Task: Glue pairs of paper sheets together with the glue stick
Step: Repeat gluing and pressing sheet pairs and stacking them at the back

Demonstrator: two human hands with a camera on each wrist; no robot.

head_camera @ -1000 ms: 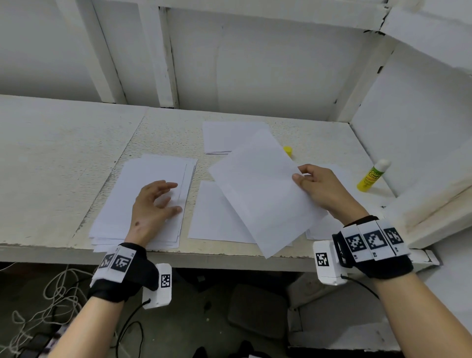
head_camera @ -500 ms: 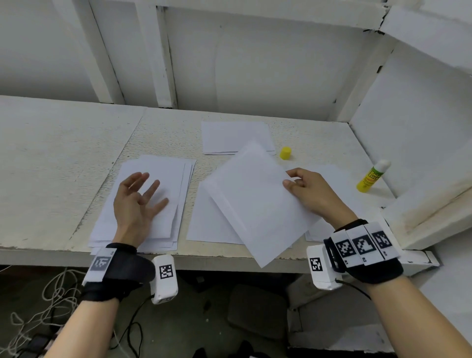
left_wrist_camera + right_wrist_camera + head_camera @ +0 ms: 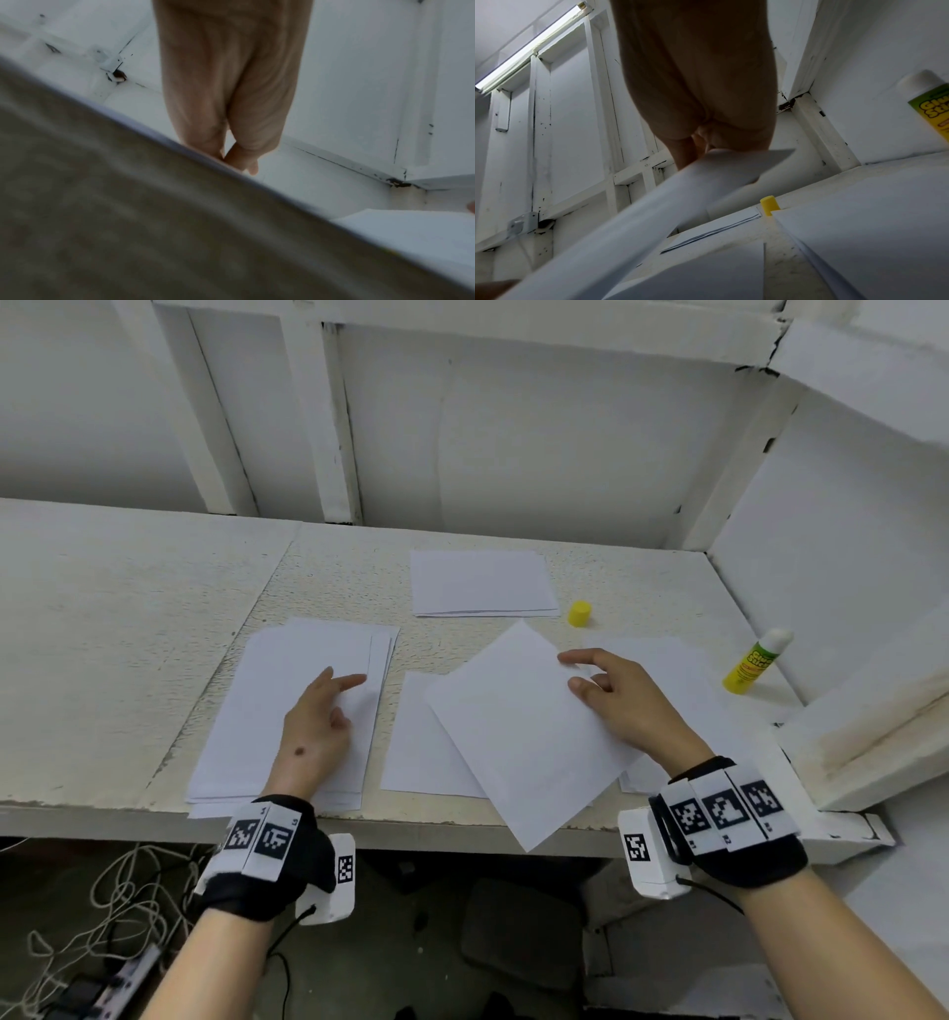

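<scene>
Her right hand pinches a tilted sheet over the table, while the left hand rests loosely open on the paper stack.

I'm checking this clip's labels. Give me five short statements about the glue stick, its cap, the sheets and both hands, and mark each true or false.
1. The glue stick has its yellow cap on. False: the cap stands apart on the table.
2. The right hand holds a tilted sheet. True.
3. The left hand holds the glue stick. False: it is at the left paper stack.
4. A small pile of sheets lies beyond the cap's left. True.
5. The tilted sheet overhangs the table's front edge. True.
</scene>
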